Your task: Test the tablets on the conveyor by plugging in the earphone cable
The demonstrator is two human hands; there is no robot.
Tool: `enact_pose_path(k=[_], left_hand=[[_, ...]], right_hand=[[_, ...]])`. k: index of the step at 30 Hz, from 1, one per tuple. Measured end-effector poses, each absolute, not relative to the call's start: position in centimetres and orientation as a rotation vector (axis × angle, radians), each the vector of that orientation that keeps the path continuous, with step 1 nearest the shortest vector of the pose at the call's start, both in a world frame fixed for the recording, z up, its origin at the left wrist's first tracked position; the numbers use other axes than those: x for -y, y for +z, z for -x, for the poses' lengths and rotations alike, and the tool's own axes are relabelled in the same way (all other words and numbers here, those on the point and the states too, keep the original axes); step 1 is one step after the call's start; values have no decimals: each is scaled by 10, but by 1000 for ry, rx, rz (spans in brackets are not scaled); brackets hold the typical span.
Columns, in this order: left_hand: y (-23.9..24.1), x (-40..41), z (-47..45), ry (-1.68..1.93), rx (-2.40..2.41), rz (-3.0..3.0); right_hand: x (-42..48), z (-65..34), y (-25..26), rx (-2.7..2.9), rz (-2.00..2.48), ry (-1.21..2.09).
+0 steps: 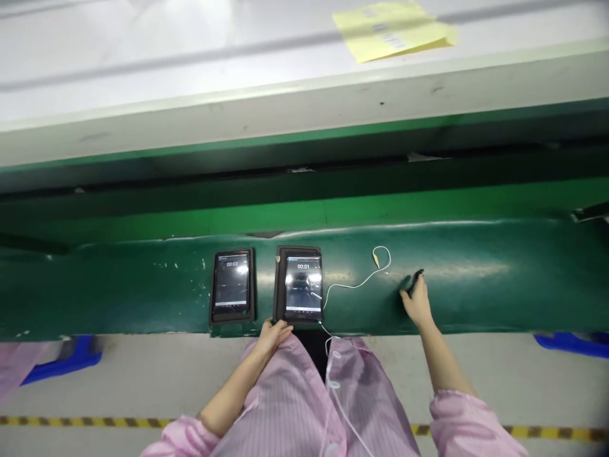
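A tablet (pixel 303 287) with a lit screen reading 00:01 rests on a dark, flat case or frame (pixel 280 287), which shows along its left and top edges. My left hand (pixel 275 334) is closed at the lower left corner of this tablet, at the bench's near edge. A second tablet (pixel 231 282), reading 00:03, lies to its left. Over on the right, my right hand (pixel 419 303) is closed around a small, black, elongated object (pixel 415 282), mostly covered by the fingers. Between the hands, a thin white cable (pixel 354 286) curves across the bench and carries a small yellow tag (pixel 375 259).
The narrow green bench (pixel 499 285) runs from side to side. Beyond a gap stands a higher white surface (pixel 190 70) bearing a yellow paper note (pixel 394 30). Blue supports (pixel 573 343) stick out below the bench. A white cord (pixel 347 422) hangs over my pink striped coat.
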State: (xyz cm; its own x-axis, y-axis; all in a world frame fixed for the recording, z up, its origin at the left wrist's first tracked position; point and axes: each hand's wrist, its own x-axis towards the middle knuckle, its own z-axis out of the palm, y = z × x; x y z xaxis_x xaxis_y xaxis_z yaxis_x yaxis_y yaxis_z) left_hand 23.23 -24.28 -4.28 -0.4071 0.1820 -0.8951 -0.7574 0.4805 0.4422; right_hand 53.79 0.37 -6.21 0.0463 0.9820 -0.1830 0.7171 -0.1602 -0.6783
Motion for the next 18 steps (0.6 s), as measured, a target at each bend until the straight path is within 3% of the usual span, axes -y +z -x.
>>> enact_pose_path(k=[4,11,18], left_hand=[[-44,258,-223,1091,-1804,355],[-41,225,-205,1122,-2001,-88],[-42,168,-194,952,-1982,-465]], right_hand=[[13,-520,-65,1824,1868,801],[59,-414,-60,2083,1651,1237],[67,-370,-36,2096,1745,1325]])
